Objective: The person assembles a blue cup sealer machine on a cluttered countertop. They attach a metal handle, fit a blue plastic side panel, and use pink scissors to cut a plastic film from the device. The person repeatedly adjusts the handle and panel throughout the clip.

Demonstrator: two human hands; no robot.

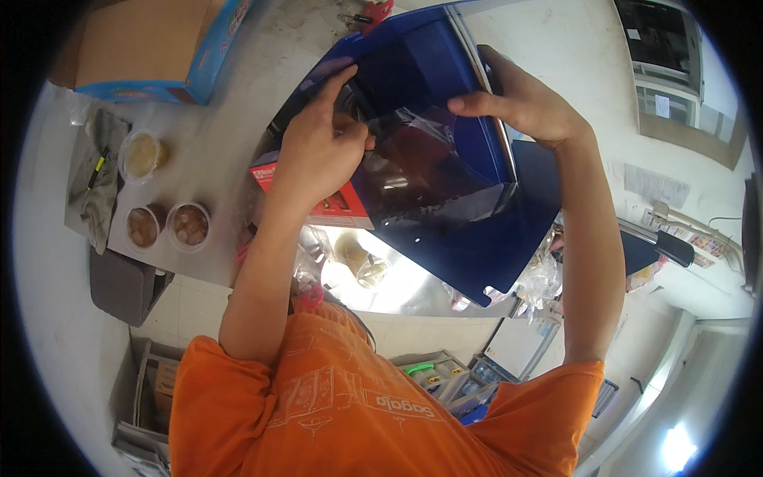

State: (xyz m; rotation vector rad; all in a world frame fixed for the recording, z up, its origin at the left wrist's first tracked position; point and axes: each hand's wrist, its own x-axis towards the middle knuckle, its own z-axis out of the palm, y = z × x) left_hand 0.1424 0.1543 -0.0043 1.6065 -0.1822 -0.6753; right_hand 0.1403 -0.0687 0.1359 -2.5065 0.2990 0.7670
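Note:
A large blue casing point(433, 48) with a clear, shiny panel point(413, 171) and silver edge strips stands tilted over the table. My right hand point(528, 99) grips its right edge, thumb on the inner face and fingers behind. My left hand point(326, 139) reaches into the casing's left side, index finger stretched against a dark part and thumb over the clear panel. The other left fingers are curled and partly hidden, with nothing visible held. Below the left wrist lies a red printed box point(342, 208), partly covered by my forearm and the casing.
On the table point(230, 143) at left are an open cardboard box point(143, 48), a cup of pale drink point(143, 155), two cups of brown iced drink point(189, 226) and a grey cloth point(102, 179) with a yellow-black pen. Clear plastic bags point(540, 278) lie right of the casing.

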